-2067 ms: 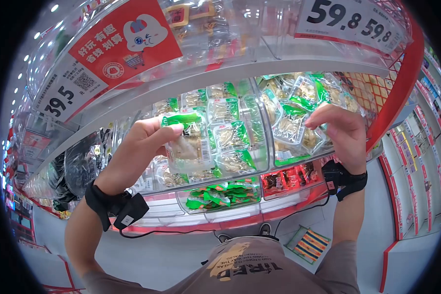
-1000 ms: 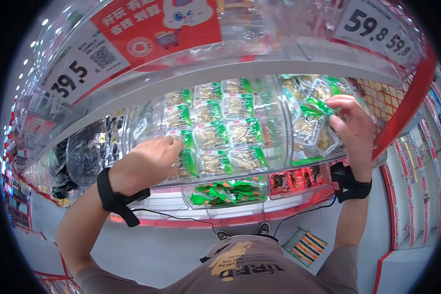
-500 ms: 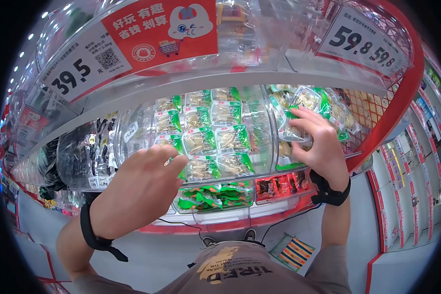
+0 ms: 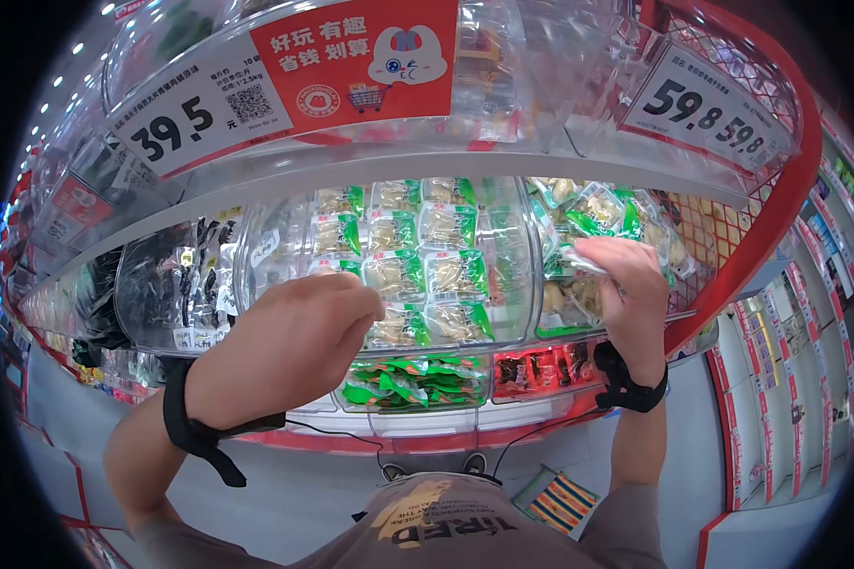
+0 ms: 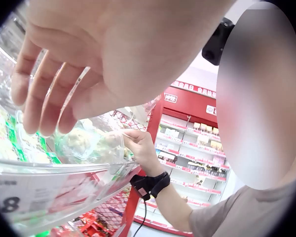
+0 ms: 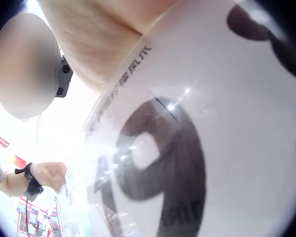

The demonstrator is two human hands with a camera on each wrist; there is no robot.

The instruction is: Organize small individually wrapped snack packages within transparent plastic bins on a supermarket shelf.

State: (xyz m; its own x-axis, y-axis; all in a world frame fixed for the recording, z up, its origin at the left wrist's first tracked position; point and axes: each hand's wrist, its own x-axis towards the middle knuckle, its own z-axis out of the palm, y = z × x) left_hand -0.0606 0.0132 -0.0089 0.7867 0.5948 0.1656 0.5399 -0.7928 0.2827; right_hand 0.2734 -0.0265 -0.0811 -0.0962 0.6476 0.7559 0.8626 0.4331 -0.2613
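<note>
Head: right hand (image 4: pixel 632 292) with pack (image 4: pixel 584 262) near rim (image 4: pixel 567 335)

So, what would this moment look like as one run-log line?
left hand: open, empty, above neatly rowed clear-and-green plastic packs | right hand: pinching a clear plastic packet above jumbled similar packs

Access: gap between the shelf ledge (image 4: pixel 427 164) above and front rim (image 4: pixel 503 348) below. Open air lay over the packets (image 4: pixel 455 273) between my left hand (image 4: pixel 280 346) and right hand (image 4: pixel 633 294). Obstacles: clear divider (image 4: pixel 531 261) between bins; red-edged mesh (image 4: pixel 785 190) at far right; pinched packet (image 4: pixel 584 260) over the right bin.
</note>
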